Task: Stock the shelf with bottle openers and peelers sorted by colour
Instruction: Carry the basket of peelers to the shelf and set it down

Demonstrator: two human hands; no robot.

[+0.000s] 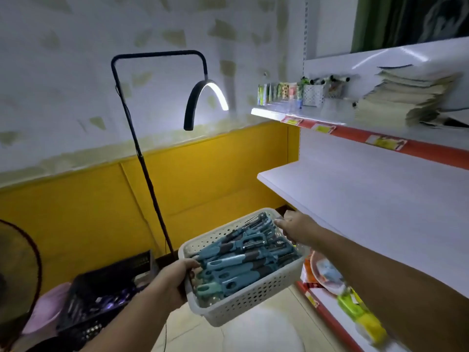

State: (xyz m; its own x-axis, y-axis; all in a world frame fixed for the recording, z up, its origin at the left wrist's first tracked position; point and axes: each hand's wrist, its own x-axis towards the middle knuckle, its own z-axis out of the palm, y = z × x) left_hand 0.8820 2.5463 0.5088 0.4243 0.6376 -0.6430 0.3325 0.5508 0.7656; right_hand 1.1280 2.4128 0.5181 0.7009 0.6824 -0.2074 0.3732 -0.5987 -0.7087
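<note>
Right now your left hand (177, 273) curls over the near-left rim of the white perforated basket (243, 304), thumb inside. Your right hand (294, 229) grips its far-right corner. Between the 2 grips lies a heap of blue-and-grey peelers and bottle openers (243, 260), handles mostly toward your left hand. 1 greener handle (208, 288) sits nearest you. The basket hangs just left of the white shelf (368, 199). Yellow price tags (385, 143) on the red strip above are too blurred to read.

Single head view, angled forward and down, close over basket (243, 298), shelf (368, 199) rightward
</note>
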